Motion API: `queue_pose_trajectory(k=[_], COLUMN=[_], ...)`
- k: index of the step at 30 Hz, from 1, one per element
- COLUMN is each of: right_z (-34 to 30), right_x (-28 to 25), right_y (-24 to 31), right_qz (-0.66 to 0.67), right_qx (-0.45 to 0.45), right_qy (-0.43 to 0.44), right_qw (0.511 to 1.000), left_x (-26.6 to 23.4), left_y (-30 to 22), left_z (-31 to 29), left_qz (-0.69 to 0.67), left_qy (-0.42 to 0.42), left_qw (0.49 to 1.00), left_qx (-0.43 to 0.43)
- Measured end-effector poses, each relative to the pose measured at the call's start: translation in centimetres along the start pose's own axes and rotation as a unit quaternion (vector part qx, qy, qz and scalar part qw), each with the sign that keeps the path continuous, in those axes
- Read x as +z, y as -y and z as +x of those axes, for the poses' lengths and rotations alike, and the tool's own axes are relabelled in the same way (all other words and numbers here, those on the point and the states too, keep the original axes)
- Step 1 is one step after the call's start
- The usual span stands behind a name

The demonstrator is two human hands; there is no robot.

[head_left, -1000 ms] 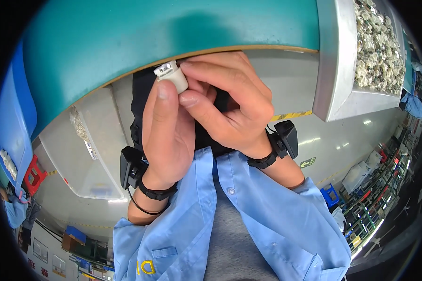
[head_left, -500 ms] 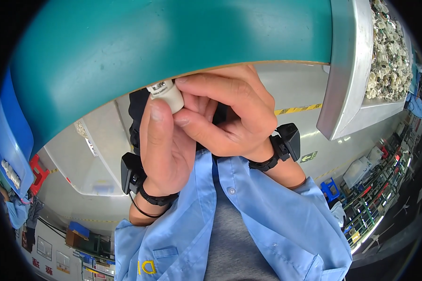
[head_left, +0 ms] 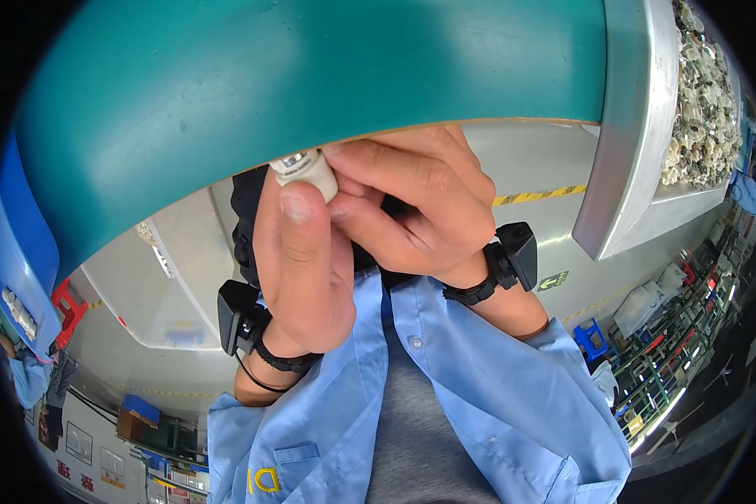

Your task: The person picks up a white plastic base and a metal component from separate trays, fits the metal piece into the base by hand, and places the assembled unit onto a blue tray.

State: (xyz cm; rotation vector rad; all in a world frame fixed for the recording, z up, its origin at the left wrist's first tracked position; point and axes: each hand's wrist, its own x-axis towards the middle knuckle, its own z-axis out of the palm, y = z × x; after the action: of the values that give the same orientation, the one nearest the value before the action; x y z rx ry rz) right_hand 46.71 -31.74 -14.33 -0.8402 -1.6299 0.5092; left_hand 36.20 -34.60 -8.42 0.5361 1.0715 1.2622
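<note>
At the near edge of the green table, my left hand is closed on a small white cylindrical part with a shiny metal end and dark print. Its thumb presses the near side of the part. My right hand is closed too, thumb and forefinger pinching the part's right side. The other right fingers are curled and partly hidden. Fingers cover much of the part's lower end, and the table edge lies right beside its metal end.
The green table spans the top. At right stands a metal tray heaped with small clear and metallic pieces. A blue bin with several white parts is at left. Below the table are a whitish container and a red stool.
The part and both hands have shifted slightly right and nearer to me. My left hand has turned a little, its thumb now lower on the part. Both hands still hold it.
</note>
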Motion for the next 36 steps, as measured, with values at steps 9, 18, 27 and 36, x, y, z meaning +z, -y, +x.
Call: queue_pose_trajectory(k=[9, 18, 27, 36], right_z=[0.2, 1.0, 1.5, 14.9], right_x=[0.9, -1.7, -5.5, -18.6], right_y=[-0.6, 3.1, 9.1, 11.1], right_qz=[-0.012, 0.082, 0.259, -0.157], right_qx=[-0.028, 0.125, 0.232, 0.064], right_qy=[-0.02, 0.056, 0.157, 0.133], right_qw=[0.999, 0.987, 0.924, 0.977], left_x=[-1.8, -3.0, -5.2, 3.9], left_y=[0.4, -0.7, -1.1, -11.9], left_z=[0.5, -0.9, -3.3, -8.8], left_qz=[-0.001, 0.053, 0.067, -0.174], left_qy=[0.071, 0.086, 0.327, 0.304], left_qw=[0.997, 0.995, 0.941, 0.886], left_qx=[0.019, -0.02, -0.059, 0.303])
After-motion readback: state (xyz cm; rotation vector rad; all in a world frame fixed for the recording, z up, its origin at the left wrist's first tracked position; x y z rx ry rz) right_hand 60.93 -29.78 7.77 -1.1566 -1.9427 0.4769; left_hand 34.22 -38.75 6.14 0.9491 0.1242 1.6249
